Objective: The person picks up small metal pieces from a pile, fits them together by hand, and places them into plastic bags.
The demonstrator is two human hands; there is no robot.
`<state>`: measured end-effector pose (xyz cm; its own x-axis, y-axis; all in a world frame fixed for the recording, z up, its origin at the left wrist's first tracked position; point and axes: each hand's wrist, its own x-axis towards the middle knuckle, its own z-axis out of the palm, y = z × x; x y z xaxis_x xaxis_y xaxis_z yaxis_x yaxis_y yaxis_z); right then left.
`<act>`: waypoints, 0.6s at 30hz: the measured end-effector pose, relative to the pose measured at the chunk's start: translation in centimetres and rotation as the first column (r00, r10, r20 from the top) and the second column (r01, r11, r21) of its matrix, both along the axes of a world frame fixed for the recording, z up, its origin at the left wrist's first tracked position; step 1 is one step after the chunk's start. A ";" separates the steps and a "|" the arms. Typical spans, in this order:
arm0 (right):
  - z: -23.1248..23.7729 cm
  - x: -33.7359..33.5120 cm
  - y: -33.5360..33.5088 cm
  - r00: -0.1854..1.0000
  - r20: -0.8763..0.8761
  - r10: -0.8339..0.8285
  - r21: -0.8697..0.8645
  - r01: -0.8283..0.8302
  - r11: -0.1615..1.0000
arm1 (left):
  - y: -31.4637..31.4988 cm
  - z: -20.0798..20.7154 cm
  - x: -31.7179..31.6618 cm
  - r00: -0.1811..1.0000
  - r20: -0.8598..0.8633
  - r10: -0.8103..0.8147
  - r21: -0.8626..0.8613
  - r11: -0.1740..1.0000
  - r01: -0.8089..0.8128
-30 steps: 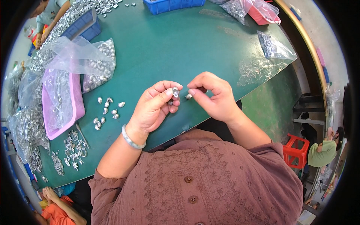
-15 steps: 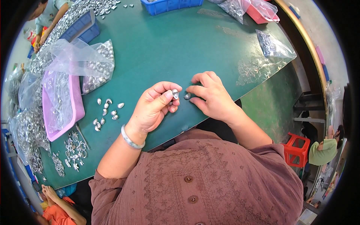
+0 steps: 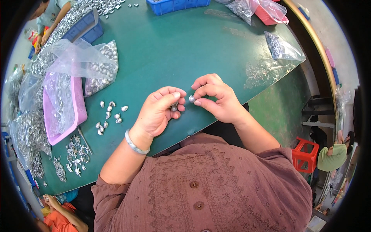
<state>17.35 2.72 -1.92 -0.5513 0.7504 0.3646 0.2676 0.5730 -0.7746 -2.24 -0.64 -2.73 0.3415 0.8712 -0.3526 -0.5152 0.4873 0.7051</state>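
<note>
Over the near part of the green table [image 3: 154, 62], my right hand [image 3: 221, 101] pinches a small silver shell-shaped metal piece [image 3: 191, 99] between thumb and forefinger. Just left of it, my left hand [image 3: 155, 111], with a pale bangle at the wrist, is closed with its fingers curled. A silver metal piece [image 3: 174, 107] shows partly between those fingers; the rest of it is hidden. The two hands are close but apart. Several loose silver pieces [image 3: 108, 115] lie on the table to the left of my left hand.
Left stands a pink basket [image 3: 81, 104] with plastic bagging, beside a clear bag of silver pieces [image 3: 106, 65]. Metal rings [image 3: 79, 152] lie nearer me. Blue bins [image 3: 177, 4], a red tray [image 3: 270, 15] and a bag [image 3: 284, 48] stand farther off. Other people sit at the left.
My right thumb and forefinger have closed on the shell-shaped piece. In my left hand, the shiny piece at the thumb tip no longer shows there; a piece now shows lower, among the curled fingers.
</note>
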 end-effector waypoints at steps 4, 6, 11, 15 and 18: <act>0.6 -0.3 0.0 0.998 -0.039 0.040 0.072 -0.037 0.997 | -0.5 0.6 0.6 0.997 -0.055 -0.045 0.027 0.999 0.046; 0.6 -0.5 -0.1 0.998 -0.041 0.037 0.104 -0.033 0.994 | -0.6 0.8 0.7 0.995 -0.095 -0.040 0.054 0.998 0.045; 0.4 -0.9 -0.3 0.998 -0.052 0.045 0.091 -0.040 0.995 | -0.6 0.8 0.8 0.966 -0.256 -0.023 0.033 0.999 0.033; 0.3 -1.2 -0.5 0.989 -0.138 0.047 -0.056 -0.055 0.997 | -0.2 0.4 0.2 0.997 -0.014 -0.079 -0.124 0.989 0.077; 0.3 -1.2 -0.5 0.990 -0.118 0.081 -0.104 -0.093 0.990 | -0.1 0.5 0.3 0.997 0.057 -0.055 -0.216 0.974 0.066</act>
